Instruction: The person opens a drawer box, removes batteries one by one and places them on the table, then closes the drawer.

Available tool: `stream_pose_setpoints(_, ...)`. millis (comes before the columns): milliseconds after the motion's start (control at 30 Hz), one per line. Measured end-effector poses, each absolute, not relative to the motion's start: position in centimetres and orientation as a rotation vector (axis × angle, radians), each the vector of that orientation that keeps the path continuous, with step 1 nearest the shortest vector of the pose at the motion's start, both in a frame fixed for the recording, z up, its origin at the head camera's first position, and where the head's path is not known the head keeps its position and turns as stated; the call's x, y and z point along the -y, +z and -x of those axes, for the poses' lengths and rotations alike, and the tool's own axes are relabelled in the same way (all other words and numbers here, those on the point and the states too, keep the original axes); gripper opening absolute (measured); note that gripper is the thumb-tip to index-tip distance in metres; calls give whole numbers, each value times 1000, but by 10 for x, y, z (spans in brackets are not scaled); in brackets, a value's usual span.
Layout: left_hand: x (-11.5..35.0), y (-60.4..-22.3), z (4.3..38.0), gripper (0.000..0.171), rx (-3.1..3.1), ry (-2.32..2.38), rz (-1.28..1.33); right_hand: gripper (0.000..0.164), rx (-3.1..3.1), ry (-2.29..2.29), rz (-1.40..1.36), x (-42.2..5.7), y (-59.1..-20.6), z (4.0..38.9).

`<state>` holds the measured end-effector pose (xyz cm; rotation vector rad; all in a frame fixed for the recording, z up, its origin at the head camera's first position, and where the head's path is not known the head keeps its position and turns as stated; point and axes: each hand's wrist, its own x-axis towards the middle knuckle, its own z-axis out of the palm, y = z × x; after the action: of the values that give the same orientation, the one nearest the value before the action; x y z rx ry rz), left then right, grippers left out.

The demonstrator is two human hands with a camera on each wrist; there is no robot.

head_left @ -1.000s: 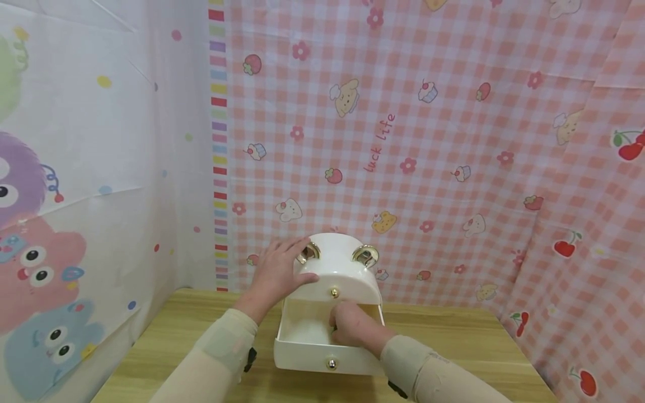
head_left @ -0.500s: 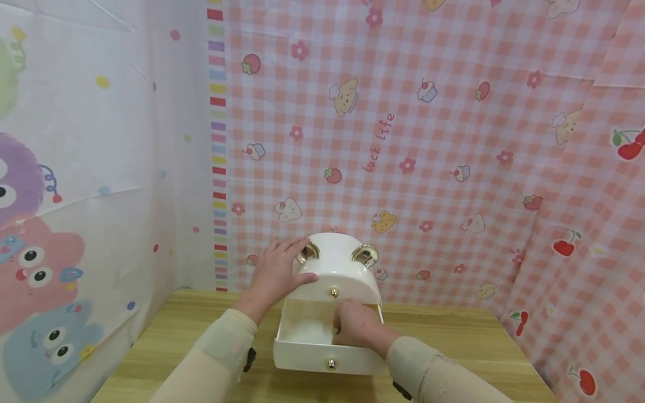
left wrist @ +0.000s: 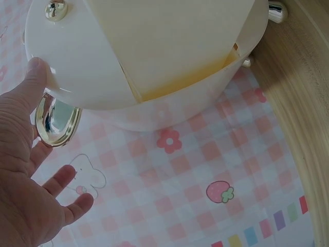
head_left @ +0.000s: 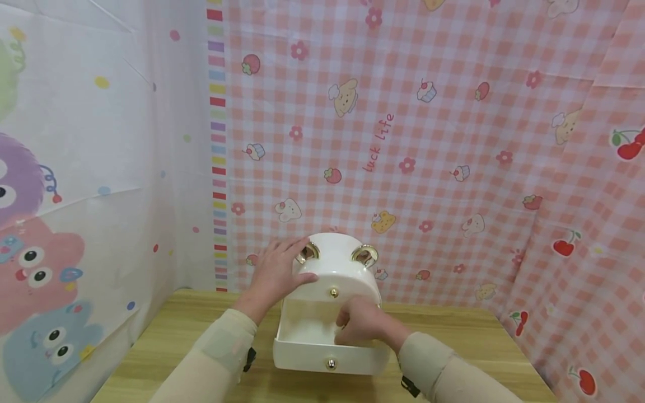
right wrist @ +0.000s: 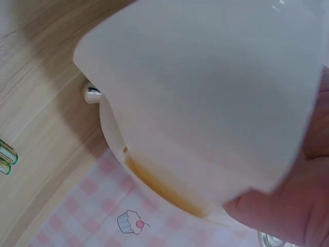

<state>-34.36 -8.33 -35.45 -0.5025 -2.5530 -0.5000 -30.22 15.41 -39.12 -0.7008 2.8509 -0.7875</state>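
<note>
White cabinet (head_left: 336,252) stood between the two hands, just right of the left one. Looked like glossy plastic: judged light, stiff, hollow, rather slippery, and apt to skid if shoved. Shiny skin likely to scratch. Best hold for the body: the curved shoulders under the left palm. For the open lower drawer (head_left: 297,356), the lower knob (head_left: 331,364), nearer the person than the right hand; the gold ear (head_left: 309,253) beside the left fingers seemed a poor handle.

Left hand (head_left: 276,273): spread, thumb laid against the cabinet's front shoulder, other fingers splayed about the ear; it braced rather than gripped, by my reading. Forearm came up from lower left.

Right hand (head_left: 364,323): over the drawer's right part, fingers bent and turned down, wrist crossing the side wall. Whether they pinched anything small, could not tell. Batteries, seemingly, (right wrist: 7,153) lay apart from that hand on the wooden table (right wrist: 41,92).
</note>
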Motion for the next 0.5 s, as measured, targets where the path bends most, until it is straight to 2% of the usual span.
stream_pose_setpoints(500,83,-354,343,91,2582,-476,494,31,-2686,-989,605,-183,-351,290)
